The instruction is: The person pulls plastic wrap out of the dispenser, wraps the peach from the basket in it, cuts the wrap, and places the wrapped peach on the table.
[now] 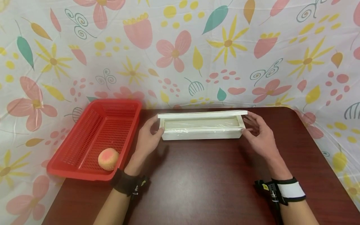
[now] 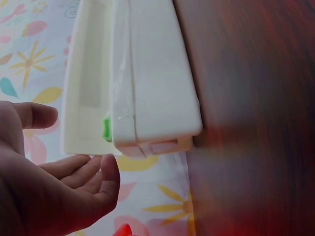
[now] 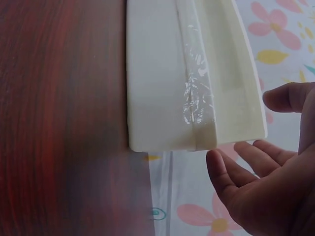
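Observation:
A long white cling film dispenser [image 1: 201,134] lies crosswise on the table, its lid [image 1: 202,114] raised along the back. Clear film [image 3: 194,78] clings, wrinkled, to the front rim. A small green piece [image 2: 107,129] sits by one end of that rim. My left hand [image 1: 147,137] is at the left end, fingers loosely bent beside the lid and thumb by the front corner. Mirroring it, my right hand [image 1: 261,135] is at the right end, with thumb by the body and fingers spread near the lid. The wrist views show neither hand closed around the dispenser.
At the left stands a red plastic basket [image 1: 97,103] with a peach-like round fruit [image 1: 108,159] inside. Dark wood-look tabletop [image 1: 197,181] lies in front of the dispenser. A flower-patterned cloth [image 1: 180,56] hangs behind the table and down its sides.

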`<state>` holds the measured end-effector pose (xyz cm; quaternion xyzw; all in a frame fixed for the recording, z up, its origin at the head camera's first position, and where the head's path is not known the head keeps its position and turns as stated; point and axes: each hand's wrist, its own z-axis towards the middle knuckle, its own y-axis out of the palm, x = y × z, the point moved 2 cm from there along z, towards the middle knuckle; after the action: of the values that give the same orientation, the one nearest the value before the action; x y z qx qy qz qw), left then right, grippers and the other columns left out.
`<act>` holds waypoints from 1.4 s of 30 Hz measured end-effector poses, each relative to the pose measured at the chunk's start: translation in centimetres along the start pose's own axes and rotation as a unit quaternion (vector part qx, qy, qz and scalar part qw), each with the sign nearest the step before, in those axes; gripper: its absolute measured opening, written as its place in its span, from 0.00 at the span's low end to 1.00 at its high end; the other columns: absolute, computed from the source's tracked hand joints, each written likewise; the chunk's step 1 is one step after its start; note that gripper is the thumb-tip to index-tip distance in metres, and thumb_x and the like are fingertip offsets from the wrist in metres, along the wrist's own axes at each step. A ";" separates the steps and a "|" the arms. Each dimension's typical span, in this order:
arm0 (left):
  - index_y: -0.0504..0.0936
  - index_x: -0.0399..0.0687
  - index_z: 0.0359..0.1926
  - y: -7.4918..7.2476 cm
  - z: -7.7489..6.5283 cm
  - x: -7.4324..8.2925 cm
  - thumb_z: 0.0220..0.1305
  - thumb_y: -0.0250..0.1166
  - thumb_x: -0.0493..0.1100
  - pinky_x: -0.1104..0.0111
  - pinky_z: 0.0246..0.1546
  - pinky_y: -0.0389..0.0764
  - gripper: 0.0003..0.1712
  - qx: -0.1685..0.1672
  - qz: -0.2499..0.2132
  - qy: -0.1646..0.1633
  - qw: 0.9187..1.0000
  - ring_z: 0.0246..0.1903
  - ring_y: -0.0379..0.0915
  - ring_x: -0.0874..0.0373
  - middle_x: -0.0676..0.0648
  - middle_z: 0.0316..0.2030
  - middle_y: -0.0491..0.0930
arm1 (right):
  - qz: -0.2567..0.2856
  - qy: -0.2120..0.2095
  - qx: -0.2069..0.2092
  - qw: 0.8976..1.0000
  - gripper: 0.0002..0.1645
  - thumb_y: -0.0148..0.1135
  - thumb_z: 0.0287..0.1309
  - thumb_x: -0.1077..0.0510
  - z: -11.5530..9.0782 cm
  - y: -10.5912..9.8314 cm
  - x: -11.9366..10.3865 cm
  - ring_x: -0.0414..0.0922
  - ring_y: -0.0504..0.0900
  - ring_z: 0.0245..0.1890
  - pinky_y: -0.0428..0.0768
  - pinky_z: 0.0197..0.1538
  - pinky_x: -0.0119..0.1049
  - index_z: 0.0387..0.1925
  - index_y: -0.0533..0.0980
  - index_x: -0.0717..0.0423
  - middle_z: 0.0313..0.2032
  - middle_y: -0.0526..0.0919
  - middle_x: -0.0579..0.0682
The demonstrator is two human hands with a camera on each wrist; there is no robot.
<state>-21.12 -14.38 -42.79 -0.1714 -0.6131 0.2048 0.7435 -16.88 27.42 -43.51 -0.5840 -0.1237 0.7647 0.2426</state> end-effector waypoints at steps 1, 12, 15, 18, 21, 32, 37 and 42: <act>0.71 0.47 0.77 0.0 0.0 0.0 0.69 0.69 0.43 0.52 0.54 0.84 0.37 0.000 -0.001 0.001 1.000 0.50 0.82 0.41 0.44 0.71 0.75 | 0.000 0.000 -0.003 1.000 0.42 0.66 0.70 0.62 0.0 0.0 0.1 0.54 0.75 0.71 0.75 0.51 0.15 0.81 0.62 0.47 0.75 0.72 0.57; 0.70 0.47 0.78 0.6 0.3 -0.3 0.68 0.69 0.40 0.52 0.55 0.84 0.39 0.000 -0.016 0.032 0.999 0.57 0.79 0.42 0.43 0.72 0.74 | -0.015 -0.023 -0.038 0.999 0.52 0.67 0.68 0.65 0.2 0.2 1.0 0.64 0.71 0.72 0.74 0.52 0.16 0.85 0.53 0.39 0.80 0.63 0.54; 0.66 0.46 0.80 1.0 0.2 -0.4 0.68 0.69 0.40 0.53 0.53 0.84 0.42 -0.008 -0.008 0.041 0.999 0.59 0.78 0.43 0.43 0.73 0.72 | -0.018 -0.023 -0.044 0.999 0.54 0.67 0.68 0.64 0.2 0.2 1.0 0.63 0.71 0.73 0.73 0.52 0.16 0.85 0.51 0.35 0.81 0.61 0.51; 0.64 0.48 0.81 1.2 0.1 -0.5 0.68 0.69 0.41 0.55 0.52 0.84 0.44 -0.011 0.002 0.037 0.999 0.55 0.79 0.45 0.44 0.75 0.71 | -0.023 -0.023 -0.053 0.998 0.56 0.67 0.69 0.63 0.1 0.3 0.9 0.64 0.69 0.74 0.72 0.52 0.16 0.85 0.48 0.32 0.82 0.59 0.50; 0.63 0.51 0.82 1.2 0.0 -0.5 0.68 0.69 0.42 0.55 0.52 0.84 0.44 -0.011 0.006 0.024 1.000 0.50 0.80 0.47 0.46 0.75 0.71 | -0.029 -0.021 -0.058 0.998 0.56 0.68 0.69 0.61 0.1 0.3 0.8 0.63 0.68 0.75 0.71 0.53 0.16 0.85 0.47 0.31 0.83 0.57 0.50; 0.61 0.50 0.83 1.3 0.1 -0.9 0.69 0.68 0.42 0.54 0.53 0.83 0.45 -0.020 -0.007 0.025 0.999 0.49 0.79 0.47 0.48 0.78 0.67 | -0.021 -0.032 -0.069 0.997 0.57 0.68 0.70 0.62 0.5 0.6 1.4 0.65 0.66 0.76 0.73 0.54 0.18 0.86 0.46 0.36 0.84 0.54 0.49; 0.60 0.51 0.83 1.3 0.3 -1.3 0.68 0.68 0.41 0.54 0.53 0.83 0.45 -0.023 -0.008 0.026 0.999 0.50 0.80 0.47 0.47 0.77 0.68 | -0.015 -0.043 -0.068 0.997 0.56 0.68 0.69 0.63 0.6 0.8 1.6 0.67 0.67 0.75 0.73 0.54 0.17 0.86 0.47 0.38 0.83 0.55 0.50; 0.60 0.51 0.83 1.4 0.4 -1.7 0.68 0.68 0.40 0.52 0.57 0.81 0.46 -0.024 -0.012 0.033 0.999 0.54 0.78 0.47 0.47 0.78 0.67 | -0.005 -0.037 -0.074 0.997 0.55 0.67 0.70 0.62 0.6 0.8 1.6 0.65 0.66 0.76 0.73 0.54 0.17 0.86 0.47 0.37 0.84 0.54 0.49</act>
<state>-21.90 -14.08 -44.88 -0.1888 -0.5948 0.1749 0.7616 -17.95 27.61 -45.06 -0.5713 -0.1919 0.7730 0.1980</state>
